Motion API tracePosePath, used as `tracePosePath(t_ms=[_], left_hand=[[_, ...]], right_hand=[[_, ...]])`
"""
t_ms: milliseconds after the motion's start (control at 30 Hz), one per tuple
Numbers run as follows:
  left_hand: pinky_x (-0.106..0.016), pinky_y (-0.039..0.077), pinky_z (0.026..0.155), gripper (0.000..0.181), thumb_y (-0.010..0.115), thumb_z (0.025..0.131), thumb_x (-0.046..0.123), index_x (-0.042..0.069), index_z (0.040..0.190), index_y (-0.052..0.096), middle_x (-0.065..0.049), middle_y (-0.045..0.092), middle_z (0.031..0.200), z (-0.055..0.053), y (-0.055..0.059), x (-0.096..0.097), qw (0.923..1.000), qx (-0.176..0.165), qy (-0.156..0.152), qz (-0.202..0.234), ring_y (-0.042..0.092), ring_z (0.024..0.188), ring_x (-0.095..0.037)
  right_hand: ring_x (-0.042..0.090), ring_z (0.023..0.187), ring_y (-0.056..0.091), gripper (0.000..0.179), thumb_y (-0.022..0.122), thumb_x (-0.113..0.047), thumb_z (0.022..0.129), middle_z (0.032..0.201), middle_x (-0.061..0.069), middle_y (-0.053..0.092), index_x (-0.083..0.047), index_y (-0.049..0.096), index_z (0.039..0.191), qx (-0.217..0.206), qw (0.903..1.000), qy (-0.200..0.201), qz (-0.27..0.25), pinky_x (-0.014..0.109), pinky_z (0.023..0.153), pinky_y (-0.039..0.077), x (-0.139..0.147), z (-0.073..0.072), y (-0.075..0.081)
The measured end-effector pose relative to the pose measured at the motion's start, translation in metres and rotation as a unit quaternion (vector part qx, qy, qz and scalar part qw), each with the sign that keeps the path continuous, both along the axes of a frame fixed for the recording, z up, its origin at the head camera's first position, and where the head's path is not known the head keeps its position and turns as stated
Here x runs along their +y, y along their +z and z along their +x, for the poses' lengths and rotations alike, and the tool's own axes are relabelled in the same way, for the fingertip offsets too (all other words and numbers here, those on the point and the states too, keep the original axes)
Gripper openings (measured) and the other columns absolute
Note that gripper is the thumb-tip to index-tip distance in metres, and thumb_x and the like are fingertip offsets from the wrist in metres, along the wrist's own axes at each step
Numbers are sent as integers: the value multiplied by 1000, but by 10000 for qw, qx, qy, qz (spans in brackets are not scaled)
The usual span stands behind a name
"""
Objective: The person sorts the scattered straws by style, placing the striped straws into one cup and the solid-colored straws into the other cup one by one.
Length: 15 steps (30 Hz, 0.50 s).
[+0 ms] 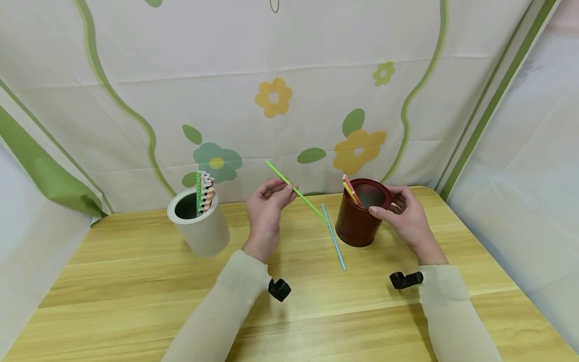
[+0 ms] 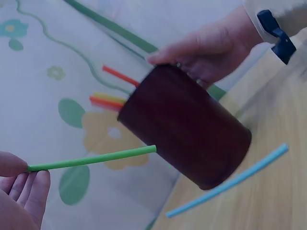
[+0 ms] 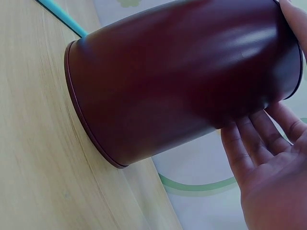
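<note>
My left hand (image 1: 266,213) pinches a thin green straw (image 1: 307,201) between thumb and fingers, and the straw slants down to the right above the table. My right hand (image 1: 409,216) holds a dark red round container (image 1: 359,223) at its far right side, the thumb on the rim and the fingers against the wall. Red and yellow straws (image 1: 352,191) lean inside that container at its left. On the table, between the left hand and the container, lies a blue straw (image 1: 336,246). In the left wrist view the green straw (image 2: 96,159) has one end in the fingertips.
To the left of the left hand stands a white round container (image 1: 203,236), with several patterned straws (image 1: 204,195) in it, some green dotted, others striped. A wooden table (image 1: 316,322) carries everything. Behind it hangs a curtain (image 1: 217,110) with printed flowers.
</note>
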<state>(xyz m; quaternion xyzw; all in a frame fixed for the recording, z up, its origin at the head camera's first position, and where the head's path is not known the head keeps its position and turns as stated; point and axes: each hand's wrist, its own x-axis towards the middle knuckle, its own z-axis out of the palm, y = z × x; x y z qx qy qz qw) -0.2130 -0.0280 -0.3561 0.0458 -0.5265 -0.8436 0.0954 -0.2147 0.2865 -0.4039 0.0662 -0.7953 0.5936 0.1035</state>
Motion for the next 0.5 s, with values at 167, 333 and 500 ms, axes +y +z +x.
tracePosePath(t_ms=[167, 333, 500], left_hand=[[-30, 67, 91, 20, 75, 95, -8, -1, 113, 69, -10, 75, 103, 7, 20, 7, 9981, 608, 3, 82, 81, 93, -17], [-33, 68, 91, 20, 74, 94, -10, -3, 112, 68, -13, 77, 104, 14, 37, 17, 9935, 1133, 74, 97, 81, 94, -20], [-34, 68, 92, 21, 74, 95, -10, -2, 112, 67, -15, 77, 106, 18, 46, 28, 9906, 1363, 53, 71, 80, 94, -18]], right_hand=[[1, 123, 58, 57, 82, -13, 96, 133, -14, 58, -6, 51, 144, -30, 10000, -9, 22, 5, 100, 50, 0, 0, 0], [1, 123, 58, 57, 82, -12, 96, 133, -14, 58, -6, 51, 143, -14, 10000, -2, 4, 5, 100, 51, 1, 0, 0], [2, 123, 58, 56, 82, -11, 96, 132, -13, 58, -5, 52, 143, 12, 10000, 17, -46, 5, 100, 51, 0, 0, 0]])
